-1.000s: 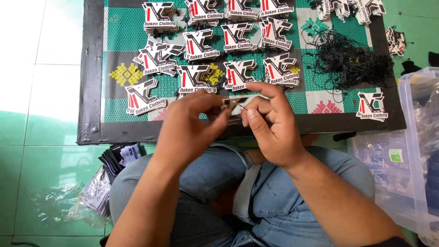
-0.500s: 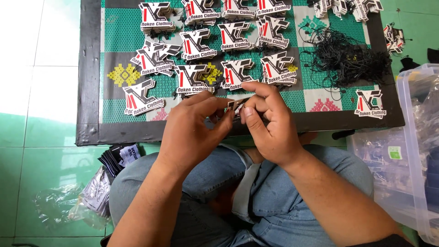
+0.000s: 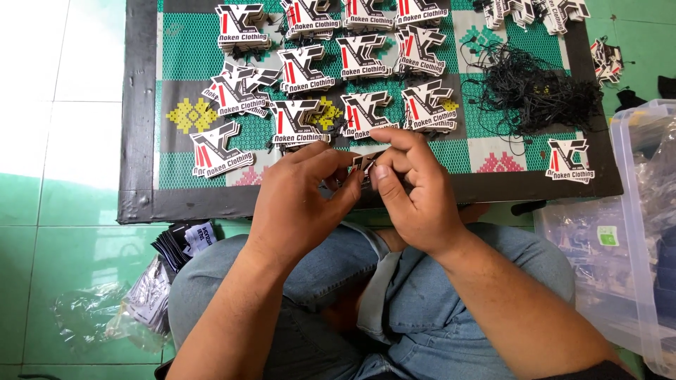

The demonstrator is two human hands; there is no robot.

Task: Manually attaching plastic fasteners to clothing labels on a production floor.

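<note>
Both hands meet over the near edge of the mat [image 3: 141, 127], above the person's crossed legs in jeans [image 3: 436, 295]. The left hand [image 3: 299, 200] is closed, its thumb and forefinger pinching a small tag [image 3: 366, 163] from the left. The right hand [image 3: 412, 186] is closed on the same tag from the right, forefinger curled over the top, thumb pressed against its near face. The tag is held between the two sets of fingertips, clear of the mat, and is mostly hidden by them; only a small white, red and black part shows.

On the mat, a green patterned sheet with a black border lying on the floor, stacks of like tags [image 3: 366, 112] sit in rows just beyond the hands. A tangle of black strings [image 3: 535, 88] lies to the right of the rows. One single tag [image 3: 569, 160] rests apart near the mat's right edge. A clear plastic bin [image 3: 634, 232] stands on the floor at right. A bundle of dark labels [image 3: 179, 243] lies on the floor at left, beside the left knee.
</note>
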